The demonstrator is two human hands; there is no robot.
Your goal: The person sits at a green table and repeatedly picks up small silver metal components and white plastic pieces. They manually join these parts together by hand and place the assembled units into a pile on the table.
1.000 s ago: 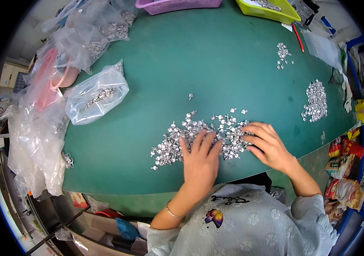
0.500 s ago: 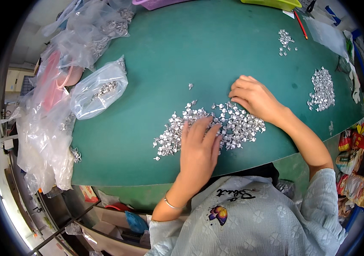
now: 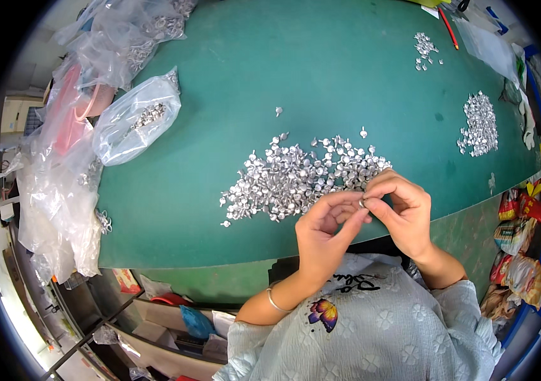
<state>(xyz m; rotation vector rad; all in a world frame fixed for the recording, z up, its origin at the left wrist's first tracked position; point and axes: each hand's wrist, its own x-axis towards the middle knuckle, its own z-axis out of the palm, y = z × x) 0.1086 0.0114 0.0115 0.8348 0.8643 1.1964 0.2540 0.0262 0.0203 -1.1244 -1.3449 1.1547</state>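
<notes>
In front of my body, at the near edge of the green table, my two hands meet fingertip to fingertip. A small silvery metal piece [image 3: 362, 203] shows between them, mostly hidden by the fingers. My right hand [image 3: 408, 219] pinches it with thumb and forefinger. My left hand [image 3: 322, 238] also closes thumb and fingertips on it. Just beyond the hands spreads a wide pile of small silver metal pieces [image 3: 277, 178], round-headed with short stems. One loose piece [image 3: 278, 111] lies beyond the pile, and another [image 3: 363, 132] lies by its right part.
Two smaller heaps of like pieces, a near one [image 3: 480, 124] and a far one [image 3: 424, 47], lie on the right. A red pencil [image 3: 449, 30] is at the far right. Clear plastic bags [image 3: 137, 120] holding metal parts crowd the left side of the table [image 3: 321, 57].
Both hands have left the pile and come together near my body, now with a small metal piece between the fingertips. The view has shifted slightly.
</notes>
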